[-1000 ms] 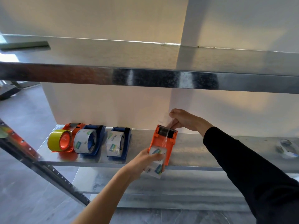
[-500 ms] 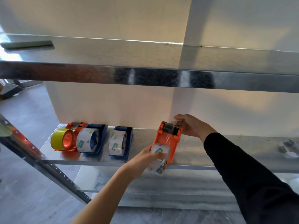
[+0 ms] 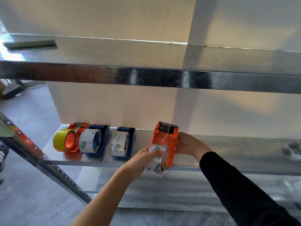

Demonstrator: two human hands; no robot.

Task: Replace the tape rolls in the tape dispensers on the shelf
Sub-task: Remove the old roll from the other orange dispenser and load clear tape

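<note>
Nearest, a bare left forearm and a black sleeve (image 3: pixel 241 190) on the right arm, both reaching in toward the front edge of a metal shelf (image 3: pixel 228 150). Next, the left hand (image 3: pixel 145 159), fingers curled round a clear tape roll (image 3: pixel 156 167) with green and blue labels, gripping it at the near end of an orange dispenser (image 3: pixel 163 141), roll partly overhanging the shelf's front edge. Just right of that, the right hand (image 3: pixel 187 145) clasped against the dispenser's right side and holding it, fingertips hidden behind the plastic. Along the dispenser's body, a strip of clear tape stretched from the roll up to the black roller at the far end. Further left on the same shelf, well apart from the hands, a row of three: a right blue dispenser (image 3: pixel 132 142) with a clear labelled roll, a left blue dispenser (image 3: pixel 105 132) with a similar roll, and leftmost a second orange dispenser (image 3: pixel 78 126) carrying a yellow roll (image 3: pixel 62 141), touching its blue neighbour. Far right on the shelf, something clear and crumpled (image 3: pixel 293 149), too blurred to name. Behind all, a pale wall (image 3: pixel 114 108); above, the shiny front edge of an upper shelf (image 3: pixel 146 75).
</note>
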